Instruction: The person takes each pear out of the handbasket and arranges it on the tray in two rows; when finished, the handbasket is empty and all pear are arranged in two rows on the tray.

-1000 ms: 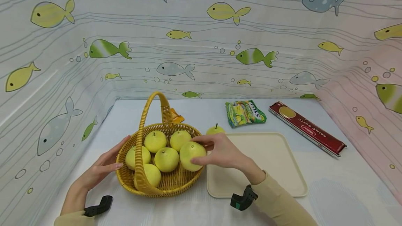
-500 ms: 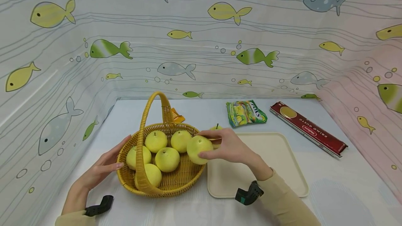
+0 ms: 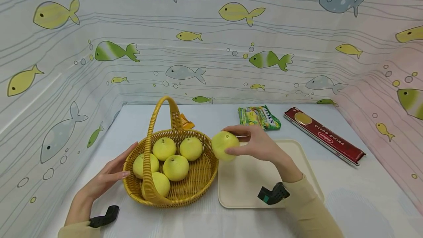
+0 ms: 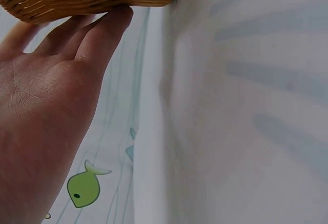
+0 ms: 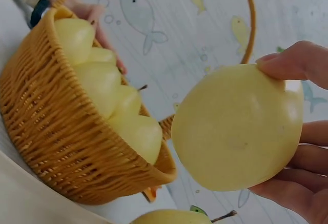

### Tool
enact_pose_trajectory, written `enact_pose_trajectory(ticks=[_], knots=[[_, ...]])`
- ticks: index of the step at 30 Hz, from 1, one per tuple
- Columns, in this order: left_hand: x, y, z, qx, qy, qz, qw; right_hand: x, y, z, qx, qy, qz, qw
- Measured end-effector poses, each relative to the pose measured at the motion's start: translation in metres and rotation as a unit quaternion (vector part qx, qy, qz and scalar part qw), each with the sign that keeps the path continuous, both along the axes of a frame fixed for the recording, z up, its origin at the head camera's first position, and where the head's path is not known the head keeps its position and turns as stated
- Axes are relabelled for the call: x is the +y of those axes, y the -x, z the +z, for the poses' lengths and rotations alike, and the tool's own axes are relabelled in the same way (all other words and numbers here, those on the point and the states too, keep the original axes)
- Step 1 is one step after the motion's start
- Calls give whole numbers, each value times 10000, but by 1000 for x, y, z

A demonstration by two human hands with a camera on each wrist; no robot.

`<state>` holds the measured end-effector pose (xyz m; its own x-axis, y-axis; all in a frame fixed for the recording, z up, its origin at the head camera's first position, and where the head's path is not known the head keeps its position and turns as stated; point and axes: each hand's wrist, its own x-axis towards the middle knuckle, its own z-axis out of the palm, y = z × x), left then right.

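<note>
My right hand [image 3: 261, 144] holds a round yellow pear [image 3: 223, 144] between thumb and fingers, just past the right rim of a wicker basket [image 3: 198, 181] and over the left edge of a tray. In the right wrist view the pear [image 5: 236, 131] hangs clear of the basket wall [image 5: 61, 116]. Several more pears [image 3: 176, 168] lie inside the basket, mostly on its left half. Against the basket's left side rests my left hand [image 3: 102, 179], its fingers extended along the outside, as the left wrist view shows.
The cream tray [image 3: 244, 194] stands right of the basket. One stemmed pear [image 5: 169, 218] shows low in the right wrist view; my right hand hides it in the head view. Behind lie a green candy bag [image 3: 267, 118], a red pasta packet [image 3: 324, 135] and an orange packet [image 3: 186, 122].
My right hand has lifted the pear from the right side of the basket and carried it right and up, past the rim. The left hand has stayed at the basket's side.
</note>
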<state>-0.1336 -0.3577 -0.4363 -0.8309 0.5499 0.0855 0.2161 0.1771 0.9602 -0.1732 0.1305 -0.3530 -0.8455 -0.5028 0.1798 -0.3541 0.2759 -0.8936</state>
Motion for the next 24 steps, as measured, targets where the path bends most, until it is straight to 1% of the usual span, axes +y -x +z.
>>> enact_pose_trajectory(ticks=[3, 7, 12, 20, 24], knots=[[0, 0, 0, 8, -12, -18, 10000, 7, 1, 2, -67, -87, -123, 9999], [0, 0, 0, 6, -10, -18, 10000, 16, 3, 5, -40, -231, -224, 9995], [0, -1, 0, 28, -13, -22, 10000, 27, 7, 6, -102, -180, -310, 9993], [1, -1, 1, 1, 25, 35, 10000, 45, 14, 6, -188, -168, -313, 9992], [1, -1, 2, 11, 31, 30, 10000, 55, 18, 4, -278, -138, -429, 9986]])
